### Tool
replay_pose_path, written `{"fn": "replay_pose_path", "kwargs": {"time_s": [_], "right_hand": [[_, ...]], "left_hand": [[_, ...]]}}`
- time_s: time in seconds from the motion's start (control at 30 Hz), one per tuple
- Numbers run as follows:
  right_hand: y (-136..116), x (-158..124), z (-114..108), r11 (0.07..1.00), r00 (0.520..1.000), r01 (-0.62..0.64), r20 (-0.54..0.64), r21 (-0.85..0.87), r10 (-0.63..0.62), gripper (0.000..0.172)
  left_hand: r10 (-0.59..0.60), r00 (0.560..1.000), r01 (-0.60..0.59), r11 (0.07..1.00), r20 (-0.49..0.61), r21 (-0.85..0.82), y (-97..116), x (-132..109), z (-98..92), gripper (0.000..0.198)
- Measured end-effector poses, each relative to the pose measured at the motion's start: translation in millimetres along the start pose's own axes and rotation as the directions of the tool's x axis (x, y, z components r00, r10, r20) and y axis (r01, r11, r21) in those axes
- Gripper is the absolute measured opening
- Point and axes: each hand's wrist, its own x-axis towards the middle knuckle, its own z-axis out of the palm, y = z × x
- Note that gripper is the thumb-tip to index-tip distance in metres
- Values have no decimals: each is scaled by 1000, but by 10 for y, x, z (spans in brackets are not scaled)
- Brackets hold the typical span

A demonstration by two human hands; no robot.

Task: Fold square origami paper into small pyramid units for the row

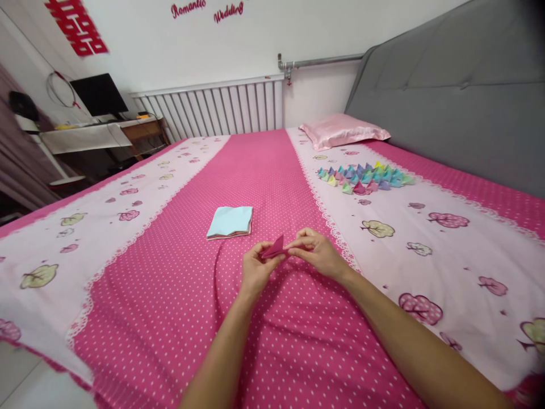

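A small dark pink folded paper piece (275, 248) with a raised pointed flap is held between my two hands, just above the bed. My left hand (256, 268) pinches its left side and lower edge between thumb and fingers. At its right tip, my right hand (317, 254) closes thumb and fingertips on the paper. Beyond my left hand lies a stack of square paper sheets (230, 221), pale blue on top with slightly wavy edges. To the right, several small folded paper pieces (361, 178) in many colours stand grouped in rows.
The bed's cover (179, 272) is dark pink with white dots between pale printed bands. A pink pillow (343, 130) lies near the grey headboard (460, 96). Along the wall runs a white radiator (217, 108); a desk with a monitor (99, 96) stands at the far left.
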Motion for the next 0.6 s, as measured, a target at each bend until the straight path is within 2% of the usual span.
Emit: {"fn": "replay_pose_path", "kwargs": {"time_s": [0.1, 0.2, 0.43, 0.6], "right_hand": [[-48, -6, -2, 999, 998, -4, 64, 37, 2, 20], [-91, -21, 5, 995, 990, -67, 132, 77, 57, 22], [-58, -28, 37, 974, 992, -123, 35, 192, 118, 25], [-58, -20, 19, 984, 991, -130, 32, 121, 127, 26]], "left_hand": [[20, 999, -23, 997, 43, 70, -1, -1, -6, 30], [12, 999, -20, 988, 51, 151, 2, -1, -16, 24], [-57, 998, 54, 996, 29, 75, 14, -12, -14, 17], [-91, 996, 91, 996, -14, 20, -26, -15, -34, 22]]}}
